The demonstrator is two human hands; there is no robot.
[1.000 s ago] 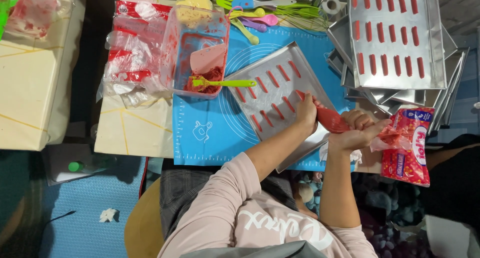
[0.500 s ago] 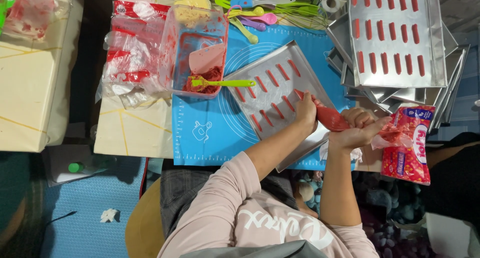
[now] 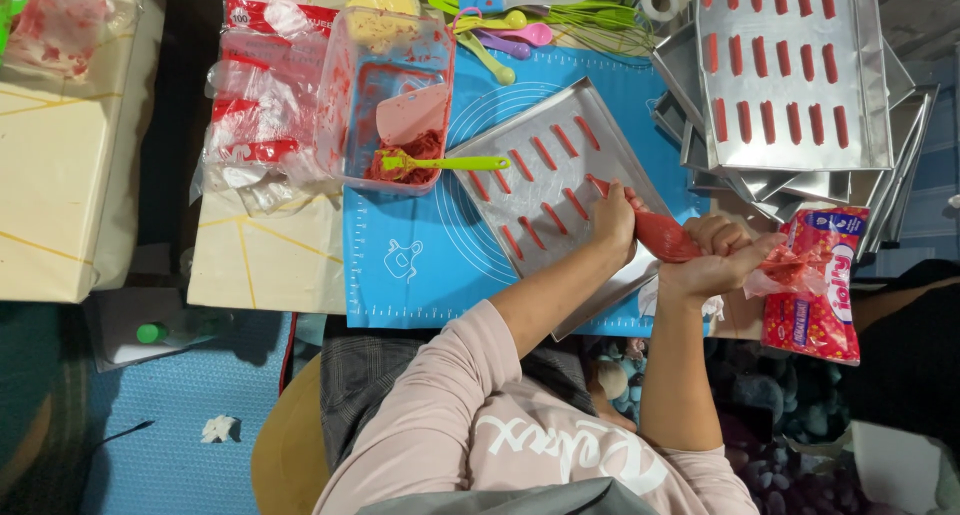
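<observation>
Your piping bag (image 3: 668, 237) of red paste, over the tray's (image 3: 560, 125) edge, is soft and squashy, so your left hand (image 3: 613, 218) pinches near the tip while your right hand's (image 3: 722, 255) fingers wrap the twisted top.

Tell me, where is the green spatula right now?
In the head view, the green spatula lies across the rim of the clear plastic tub of red paste, upper left of centre, just left of the metal tray being piped onto.
</observation>
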